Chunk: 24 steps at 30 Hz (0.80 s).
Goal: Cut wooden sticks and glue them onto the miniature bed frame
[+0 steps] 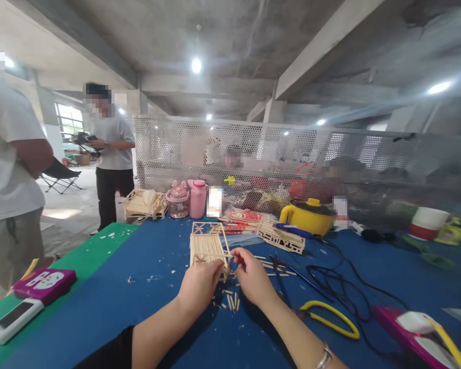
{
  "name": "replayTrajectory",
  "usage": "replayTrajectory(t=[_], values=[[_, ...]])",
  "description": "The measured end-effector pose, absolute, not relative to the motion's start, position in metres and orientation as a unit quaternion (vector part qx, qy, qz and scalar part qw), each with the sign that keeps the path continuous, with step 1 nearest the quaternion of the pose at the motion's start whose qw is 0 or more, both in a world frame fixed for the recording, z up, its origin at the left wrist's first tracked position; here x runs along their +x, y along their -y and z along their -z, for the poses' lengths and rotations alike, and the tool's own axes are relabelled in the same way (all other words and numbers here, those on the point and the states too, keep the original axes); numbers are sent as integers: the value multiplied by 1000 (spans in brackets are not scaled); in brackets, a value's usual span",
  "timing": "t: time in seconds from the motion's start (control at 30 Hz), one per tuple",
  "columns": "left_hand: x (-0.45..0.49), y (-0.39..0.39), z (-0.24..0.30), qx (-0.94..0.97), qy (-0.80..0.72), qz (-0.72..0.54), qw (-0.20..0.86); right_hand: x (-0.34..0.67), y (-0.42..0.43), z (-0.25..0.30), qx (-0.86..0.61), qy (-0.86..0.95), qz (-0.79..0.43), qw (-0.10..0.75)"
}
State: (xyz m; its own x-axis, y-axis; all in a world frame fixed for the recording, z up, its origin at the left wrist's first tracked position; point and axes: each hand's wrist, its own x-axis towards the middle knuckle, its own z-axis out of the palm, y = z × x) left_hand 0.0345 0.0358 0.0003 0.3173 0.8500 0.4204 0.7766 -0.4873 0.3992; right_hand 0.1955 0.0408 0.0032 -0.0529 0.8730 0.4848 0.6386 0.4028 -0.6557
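Observation:
A small model of pale wooden sticks (207, 247), with a slatted floor and cross-braced railings, stands on the blue table in front of me. My left hand (202, 281) is closed on its near right corner, fingers curled round the frame. Just to the right, my right hand (249, 274) is closed in a pinch beside the same corner. Whatever lies between its fingertips is too small to make out. Short cut stick pieces (232, 301) lie below the model between my wrists. Dark-jawed pliers (278, 264) and yellow-handled scissors (332, 318) lie right of my right hand.
Behind the model are red-wrapped stick packs (240, 218), a second stick frame (280, 237) and a yellow pot (311, 215). A pink bottle (197, 200) stands farther left. Black cables (338, 282) cross the right side. A purple power strip (46, 283) sits left. Two people stand beyond.

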Motion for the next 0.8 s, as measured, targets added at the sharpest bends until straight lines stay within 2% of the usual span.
replayTrajectory(t=[0.33,0.8], values=[[32,-34,0,809,-478,-331,89,195,-39,-8,-502,754,-136,402],[35,-36,0,812,-454,-351,106,194,-36,-14,-483,773,-112,395]])
